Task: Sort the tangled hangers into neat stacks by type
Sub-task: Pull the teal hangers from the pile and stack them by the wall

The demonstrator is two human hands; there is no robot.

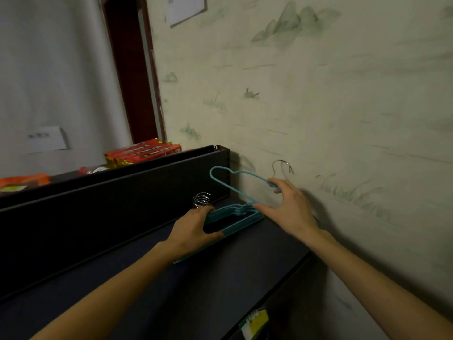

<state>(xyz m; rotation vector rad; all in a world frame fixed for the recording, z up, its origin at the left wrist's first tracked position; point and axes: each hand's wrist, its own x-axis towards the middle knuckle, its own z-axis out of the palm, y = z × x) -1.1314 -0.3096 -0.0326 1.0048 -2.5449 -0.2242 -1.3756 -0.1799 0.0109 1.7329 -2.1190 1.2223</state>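
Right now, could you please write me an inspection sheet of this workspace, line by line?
Surface: dark shelf top against a painted wall.
Job's things: stack of teal hangers lying flat, metal hooks bunched at its left; one loose teal hanger held raised above the stack, its hook near the wall.
Clutter: red snack packets behind the dark back panel; a yellow-and-white item below the shelf edge.
Grippers: left hand holds the stack; right hand pinches the loose hanger.
Cables: nothing seen.
Surroundings: wall with landscape painting; dark red door frame; white notice.
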